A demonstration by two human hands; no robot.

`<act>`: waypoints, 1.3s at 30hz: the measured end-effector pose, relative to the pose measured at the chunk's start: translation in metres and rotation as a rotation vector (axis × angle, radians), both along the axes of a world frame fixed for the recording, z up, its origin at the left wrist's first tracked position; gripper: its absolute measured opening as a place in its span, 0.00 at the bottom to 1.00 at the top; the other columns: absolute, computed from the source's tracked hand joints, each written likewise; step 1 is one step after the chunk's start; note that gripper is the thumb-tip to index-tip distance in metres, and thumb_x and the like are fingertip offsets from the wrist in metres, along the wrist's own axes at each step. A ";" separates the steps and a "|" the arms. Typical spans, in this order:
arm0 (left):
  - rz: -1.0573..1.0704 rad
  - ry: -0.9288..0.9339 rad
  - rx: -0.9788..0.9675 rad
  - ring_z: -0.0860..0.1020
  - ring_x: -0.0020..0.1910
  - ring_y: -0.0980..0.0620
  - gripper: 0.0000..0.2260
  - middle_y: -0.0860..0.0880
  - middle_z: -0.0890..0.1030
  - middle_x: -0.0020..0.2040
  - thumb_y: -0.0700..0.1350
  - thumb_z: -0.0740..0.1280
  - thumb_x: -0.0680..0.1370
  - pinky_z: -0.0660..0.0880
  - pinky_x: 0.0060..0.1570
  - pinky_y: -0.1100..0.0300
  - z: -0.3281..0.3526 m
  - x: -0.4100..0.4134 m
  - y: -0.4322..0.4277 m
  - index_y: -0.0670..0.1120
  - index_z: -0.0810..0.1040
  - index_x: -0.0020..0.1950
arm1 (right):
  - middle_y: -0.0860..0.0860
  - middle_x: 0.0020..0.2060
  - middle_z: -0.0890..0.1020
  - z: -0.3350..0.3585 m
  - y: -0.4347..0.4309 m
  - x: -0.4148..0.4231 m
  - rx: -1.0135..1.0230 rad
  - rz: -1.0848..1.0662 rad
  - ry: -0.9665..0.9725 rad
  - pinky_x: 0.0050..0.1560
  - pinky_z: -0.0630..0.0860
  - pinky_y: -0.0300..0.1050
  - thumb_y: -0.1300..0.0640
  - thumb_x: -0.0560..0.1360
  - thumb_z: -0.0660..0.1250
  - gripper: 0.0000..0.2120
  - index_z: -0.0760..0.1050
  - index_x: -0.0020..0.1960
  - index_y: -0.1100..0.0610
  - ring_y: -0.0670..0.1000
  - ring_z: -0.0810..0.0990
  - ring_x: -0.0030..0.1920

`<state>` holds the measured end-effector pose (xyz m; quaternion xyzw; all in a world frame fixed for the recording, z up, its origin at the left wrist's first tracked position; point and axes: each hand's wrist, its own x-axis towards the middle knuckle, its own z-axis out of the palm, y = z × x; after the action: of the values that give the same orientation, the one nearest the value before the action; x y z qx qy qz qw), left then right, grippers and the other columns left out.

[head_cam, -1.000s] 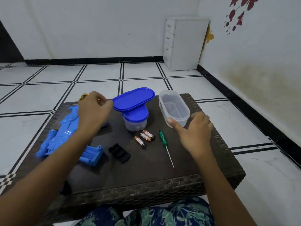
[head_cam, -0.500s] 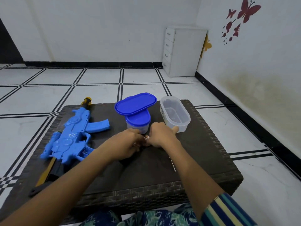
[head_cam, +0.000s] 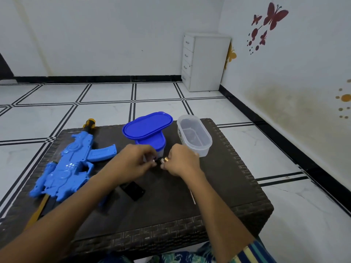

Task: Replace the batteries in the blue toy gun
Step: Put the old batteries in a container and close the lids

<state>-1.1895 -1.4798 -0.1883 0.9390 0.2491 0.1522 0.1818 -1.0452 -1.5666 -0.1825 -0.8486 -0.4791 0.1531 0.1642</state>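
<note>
The blue toy gun (head_cam: 70,166) lies on the left side of the dark wicker table (head_cam: 228,186), muzzle pointing away. Its black battery cover (head_cam: 133,190) lies on the table just right of the gun. My left hand (head_cam: 131,164) and right hand (head_cam: 180,160) meet at the table's middle, fingers curled. Between the fingertips of both hands, batteries (head_cam: 163,160) are pinched; only their ends show. A screwdriver's metal shaft (head_cam: 191,196) pokes out from under my right forearm.
A lidded small container with a loose blue lid (head_cam: 148,125) resting on top stands behind my hands. A clear tub (head_cam: 195,135) with no lid stands to its right. A white drawer unit (head_cam: 206,61) stands against the far wall.
One second ago my left hand was on the gun and my right hovered over the table. Both have come together over the batteries and lifted them off the table.
</note>
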 end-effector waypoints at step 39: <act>0.800 -0.869 -0.288 0.78 0.44 0.54 0.12 0.48 0.82 0.49 0.43 0.74 0.72 0.74 0.42 0.65 0.041 0.070 0.021 0.44 0.81 0.55 | 0.49 0.34 0.82 0.008 -0.013 0.046 0.844 -0.458 0.241 0.40 0.80 0.47 0.48 0.78 0.66 0.14 0.80 0.39 0.55 0.49 0.80 0.36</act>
<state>-1.1192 -1.4589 -0.1474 0.5905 0.5038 0.5428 0.3207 -0.9992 -1.5794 -0.1741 -0.7677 -0.2782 0.0027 0.5772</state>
